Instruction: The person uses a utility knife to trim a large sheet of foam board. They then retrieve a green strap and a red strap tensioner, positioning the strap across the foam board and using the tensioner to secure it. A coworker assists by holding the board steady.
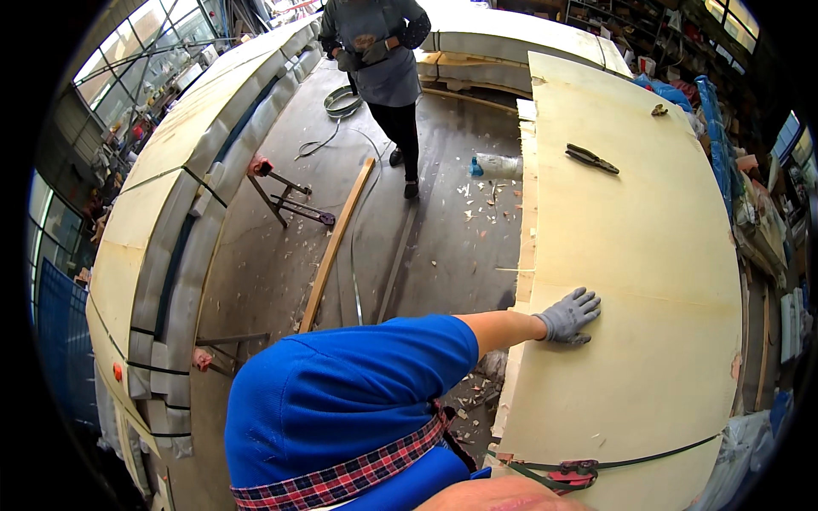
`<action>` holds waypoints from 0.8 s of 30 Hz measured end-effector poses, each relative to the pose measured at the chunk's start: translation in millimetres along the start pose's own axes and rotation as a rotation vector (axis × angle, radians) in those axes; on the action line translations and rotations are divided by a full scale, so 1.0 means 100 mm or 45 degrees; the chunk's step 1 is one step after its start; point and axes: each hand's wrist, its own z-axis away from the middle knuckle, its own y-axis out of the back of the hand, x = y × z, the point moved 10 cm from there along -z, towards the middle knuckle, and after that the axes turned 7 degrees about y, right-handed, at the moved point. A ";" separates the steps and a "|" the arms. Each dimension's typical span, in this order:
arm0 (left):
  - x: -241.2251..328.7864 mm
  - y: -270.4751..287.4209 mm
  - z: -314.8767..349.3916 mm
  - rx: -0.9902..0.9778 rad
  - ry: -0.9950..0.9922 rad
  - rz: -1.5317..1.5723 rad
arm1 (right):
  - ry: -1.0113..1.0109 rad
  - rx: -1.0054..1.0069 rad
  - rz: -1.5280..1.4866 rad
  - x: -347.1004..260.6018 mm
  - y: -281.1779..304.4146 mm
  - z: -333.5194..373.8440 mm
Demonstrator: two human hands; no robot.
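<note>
My left arm, in a blue short sleeve, reaches across to the right. My left hand (569, 317), in a grey glove, lies flat with its fingers spread on a pale plywood sheet (639, 247). It holds nothing. Nearer the lower edge, a dark green strap (656, 456) crosses the sheet, with a red tool or buckle (573, 474) on it. Dark-handled pliers (592, 159) lie farther up the sheet, apart from the hand. A small brownish object (659, 110) rests near the far corner. My right hand is out of sight.
A person (375, 51) in a grey apron stands ahead, gloved hands at the waist. A long strapped stack (170, 196) runs along the left. On the floor are a wooden batten (337, 247), a metal stand (294, 203), a strap coil (342, 102), a wrapped roll (496, 166) and wood chips.
</note>
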 end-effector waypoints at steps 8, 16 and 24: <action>0.00 0.04 0.01 0.057 -0.019 0.009 | 0.046 0.025 0.009 0.02 -0.07 -0.01; -0.02 0.01 0.02 0.087 -0.024 -0.002 | 0.092 0.047 0.024 0.02 -0.06 0.00; 0.00 0.01 0.00 0.051 -0.025 -0.017 | 0.089 0.063 0.027 0.01 -0.01 0.04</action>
